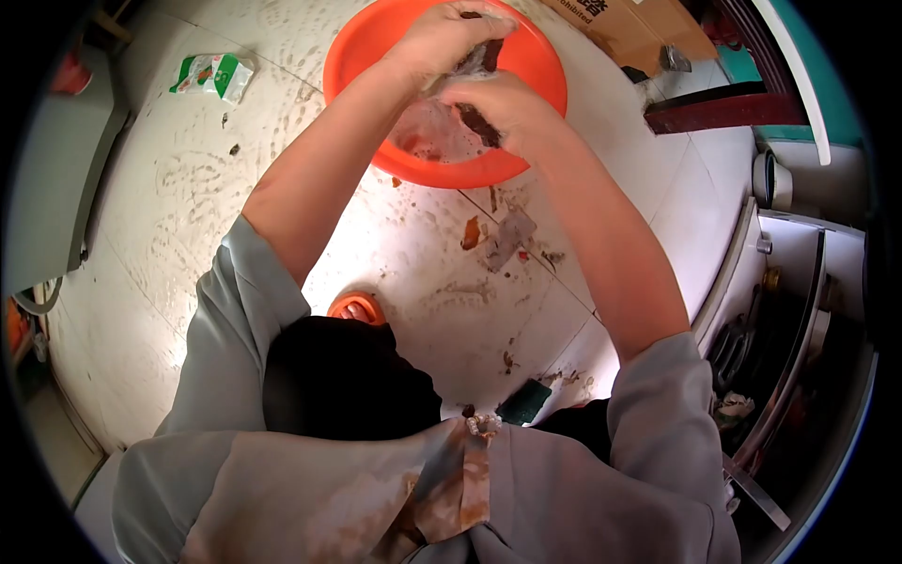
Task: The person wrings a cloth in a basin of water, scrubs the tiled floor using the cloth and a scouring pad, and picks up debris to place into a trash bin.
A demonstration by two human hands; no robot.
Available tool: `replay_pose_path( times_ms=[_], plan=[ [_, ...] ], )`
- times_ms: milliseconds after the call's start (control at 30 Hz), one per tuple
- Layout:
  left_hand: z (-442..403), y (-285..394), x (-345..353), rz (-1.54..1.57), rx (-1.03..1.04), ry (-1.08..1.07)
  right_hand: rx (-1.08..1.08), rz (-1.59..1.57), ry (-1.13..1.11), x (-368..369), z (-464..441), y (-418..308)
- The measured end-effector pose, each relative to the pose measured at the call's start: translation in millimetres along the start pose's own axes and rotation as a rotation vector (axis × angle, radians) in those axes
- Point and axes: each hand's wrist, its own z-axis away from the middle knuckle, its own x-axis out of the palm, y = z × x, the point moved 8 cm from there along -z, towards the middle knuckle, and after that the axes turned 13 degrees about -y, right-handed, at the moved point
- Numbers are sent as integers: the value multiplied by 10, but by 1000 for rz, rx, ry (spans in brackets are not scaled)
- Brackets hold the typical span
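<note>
Both hands are over an orange basin (348, 58) that stands on the floor and holds cloudy, sudsy water (427, 136). My left hand (451, 38), at the upper side, has its fingers wrapped round a dark, wet, soapy cloth (487, 54). Just below it, my right hand (493, 99) is closed on the same dark material, part of which shows under the palm. Whether it is one piece or two I cannot tell. Foam clings to the cloth and to the fingers.
Dirt and scraps mark the tiled floor (423, 244). A green-and-white packet (214, 77) lies at the upper left, a dark green pad (524, 402) near my knees. A cardboard box (629, 33) stands at the upper right, an open drawer (799, 348) at the right.
</note>
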Motion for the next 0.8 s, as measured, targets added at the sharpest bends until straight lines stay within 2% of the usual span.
replay_pose_path(
  times_ms=[133, 233, 333, 400, 433, 533, 633, 767, 800],
  plan=[
    [-105, -134, -150, -187, -22, 160, 26, 401, 235, -158, -141, 18],
    [-152, -226, -253, -266, -16, 260, 123, 568, 173, -115, -132, -23],
    [-211, -314, -305, -308, -25, 292, 27, 827, 305, -159, -310, -28],
    [-190, -326, -323, -289, -49, 249, 46, 705, 313, -151, -249, 50],
    [-154, -284, -318, -301, -18, 297, 54, 647, 318, -129, -190, 39],
    [-113, -278, -304, -361, 22, 403, 113, 678, 323, -136, -172, 64],
    [-263, -461, -450, -448, -8, 383, 60, 585, 267, -171, -319, 228],
    [-423, -632, -494, -522, -42, 320, -39, 537, 501, -291, -253, 305],
    [-458, -669, -477, -504, -28, 306, 14, 548, 535, -337, -282, 370]
  ],
)
